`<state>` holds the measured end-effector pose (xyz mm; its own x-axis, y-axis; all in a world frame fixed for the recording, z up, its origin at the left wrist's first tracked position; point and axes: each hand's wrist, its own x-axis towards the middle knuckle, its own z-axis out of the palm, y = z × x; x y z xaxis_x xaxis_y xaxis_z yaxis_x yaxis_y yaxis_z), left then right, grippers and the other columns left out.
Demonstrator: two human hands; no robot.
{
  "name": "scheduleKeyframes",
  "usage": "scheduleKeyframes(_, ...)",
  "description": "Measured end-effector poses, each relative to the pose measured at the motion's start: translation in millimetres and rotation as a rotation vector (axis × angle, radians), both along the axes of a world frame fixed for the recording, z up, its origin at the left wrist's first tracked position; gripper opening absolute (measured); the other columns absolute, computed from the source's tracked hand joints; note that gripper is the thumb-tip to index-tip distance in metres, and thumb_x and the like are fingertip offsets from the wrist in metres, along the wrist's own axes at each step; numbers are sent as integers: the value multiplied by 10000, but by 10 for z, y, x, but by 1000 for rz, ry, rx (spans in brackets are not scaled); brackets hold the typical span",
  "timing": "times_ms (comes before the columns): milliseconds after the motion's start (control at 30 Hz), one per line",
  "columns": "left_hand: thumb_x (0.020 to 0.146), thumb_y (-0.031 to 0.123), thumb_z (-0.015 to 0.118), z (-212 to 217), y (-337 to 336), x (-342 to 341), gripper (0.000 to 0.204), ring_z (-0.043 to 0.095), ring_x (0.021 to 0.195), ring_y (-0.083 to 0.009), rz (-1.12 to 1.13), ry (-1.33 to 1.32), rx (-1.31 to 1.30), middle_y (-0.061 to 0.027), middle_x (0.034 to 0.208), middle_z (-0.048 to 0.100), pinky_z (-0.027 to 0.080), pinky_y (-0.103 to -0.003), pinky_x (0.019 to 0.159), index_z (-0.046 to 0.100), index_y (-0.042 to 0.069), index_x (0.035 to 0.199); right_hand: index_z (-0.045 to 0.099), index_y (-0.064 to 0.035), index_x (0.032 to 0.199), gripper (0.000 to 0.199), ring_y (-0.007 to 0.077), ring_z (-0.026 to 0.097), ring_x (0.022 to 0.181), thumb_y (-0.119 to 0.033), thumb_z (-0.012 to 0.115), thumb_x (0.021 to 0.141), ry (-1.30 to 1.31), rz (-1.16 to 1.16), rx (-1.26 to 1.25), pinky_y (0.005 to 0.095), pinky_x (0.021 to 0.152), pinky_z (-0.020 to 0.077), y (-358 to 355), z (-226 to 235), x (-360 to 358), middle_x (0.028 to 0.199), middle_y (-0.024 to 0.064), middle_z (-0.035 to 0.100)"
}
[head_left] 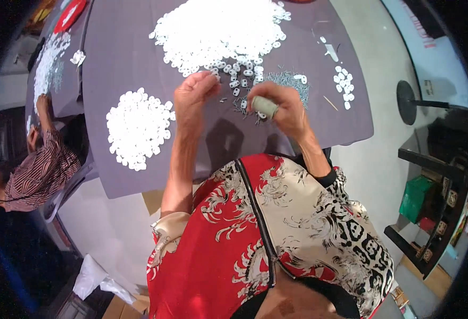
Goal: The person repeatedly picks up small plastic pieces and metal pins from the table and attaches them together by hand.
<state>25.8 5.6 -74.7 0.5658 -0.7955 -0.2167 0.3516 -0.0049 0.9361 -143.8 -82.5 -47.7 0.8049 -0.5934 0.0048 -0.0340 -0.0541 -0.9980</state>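
Note:
My left hand (192,98) is closed, thumb and forefinger pinched together above the table. Small white pieces lie right by its fingertips, and I cannot make out what is in the pinch. My right hand (288,109) is bent inward with its fingers curled, and a pale green wrap (265,107) surrounds one digit. Whatever those fingertips hold, if anything, is hidden. Between and beyond both hands are scattered white two-holed plastic pieces (234,84). Next to the right hand spreads a heap of small grey screws (293,84), some of them loose near the fingers.
A large mound of white pieces (218,32) covers the far table. Another pile (138,130) lies left, a small group (343,85) right, near a thin stick (331,102). The grey tablecloth (122,58) reaches a rounded right edge. At far left another person (37,170) works.

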Motion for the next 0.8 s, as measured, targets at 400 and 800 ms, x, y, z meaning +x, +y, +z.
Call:
scheduleKeyframes(400,763,42,599,720,156,-209,228,595,729,-169,-25,376,-453,-141,816,594,491,-260,672,496,-58,940,576,7,825,114,118,564,709,20,490,752,-144,-178,-200,236,682,449,144,723,457,755,49,594)
scheduleKeyframes(800,775,46,572,912,377,-401,205,580,722,-174,13,394,-515,-129,815,577,473,-281,684,487,-47,937,565,11,852,113,115,565,735,2,497,762,-216,-58,-409,238,696,449,305,980,347,774,43,591)
